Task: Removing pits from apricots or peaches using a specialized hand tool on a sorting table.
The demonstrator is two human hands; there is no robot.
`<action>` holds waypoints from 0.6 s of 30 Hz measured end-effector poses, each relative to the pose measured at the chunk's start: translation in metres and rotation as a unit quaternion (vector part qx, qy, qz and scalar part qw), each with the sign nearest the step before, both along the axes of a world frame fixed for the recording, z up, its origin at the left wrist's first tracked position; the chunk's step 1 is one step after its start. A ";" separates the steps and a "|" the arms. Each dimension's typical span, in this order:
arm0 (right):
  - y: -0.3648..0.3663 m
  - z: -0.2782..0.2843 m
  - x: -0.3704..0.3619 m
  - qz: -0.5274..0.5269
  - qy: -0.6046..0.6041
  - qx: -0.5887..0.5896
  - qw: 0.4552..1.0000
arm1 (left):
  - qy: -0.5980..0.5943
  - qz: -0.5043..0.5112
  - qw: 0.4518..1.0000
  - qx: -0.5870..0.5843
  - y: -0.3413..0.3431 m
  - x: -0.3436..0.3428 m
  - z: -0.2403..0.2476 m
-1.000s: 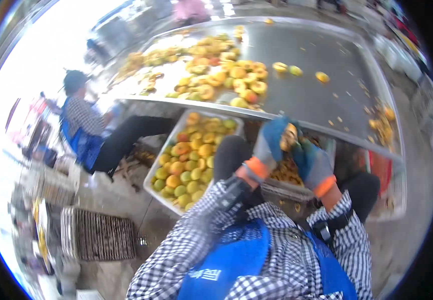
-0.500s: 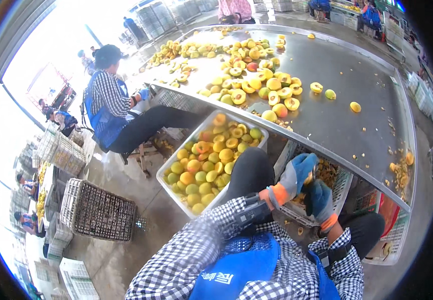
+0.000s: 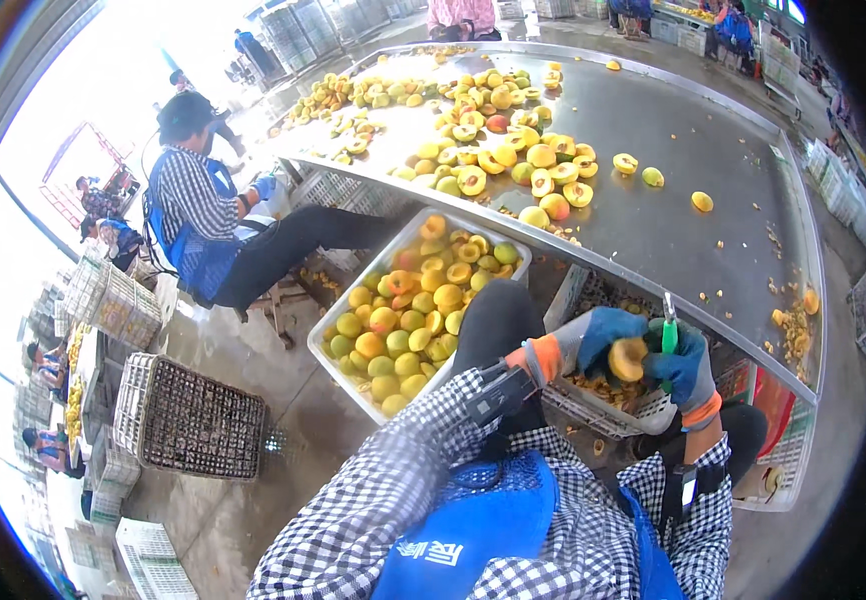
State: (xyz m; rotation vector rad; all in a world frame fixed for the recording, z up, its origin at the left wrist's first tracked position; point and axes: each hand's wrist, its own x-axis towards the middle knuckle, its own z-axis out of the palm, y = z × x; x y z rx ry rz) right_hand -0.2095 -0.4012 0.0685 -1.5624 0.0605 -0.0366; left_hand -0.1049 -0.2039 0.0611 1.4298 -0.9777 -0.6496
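Observation:
My left hand (image 3: 605,338), in a blue and grey glove with an orange cuff, grips a yellow peach half (image 3: 628,359) whose cut face shows. Close beside it, my right hand (image 3: 691,372), gloved the same way, is closed around a green-handled tool (image 3: 670,336). Its thin metal tip points up; the tool's exact kind is unclear. Both hands are over a crate (image 3: 608,420) holding fruit scraps, just off the table edge. Against my left knee stands a white crate (image 3: 348,392) full of whole and split yellow peaches (image 3: 408,322).
A metal table (image 3: 643,110) with a raised rim carries many peach halves (image 3: 543,180) and scattered scraps. To the left sits a co-worker (image 3: 193,205) in a blue vest. A dark lattice crate (image 3: 193,415) stands on the floor. Further crates (image 3: 781,450) are at my right.
Both hands have come up and slightly right, and the right wrist has turned. The peach half and the green-handled tool now show clearly. The view has shifted slightly.

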 end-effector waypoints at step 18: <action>-0.063 0.052 0.014 0.182 0.140 -0.284 0.931 | -0.278 0.067 0.955 -0.079 0.016 0.029 -0.104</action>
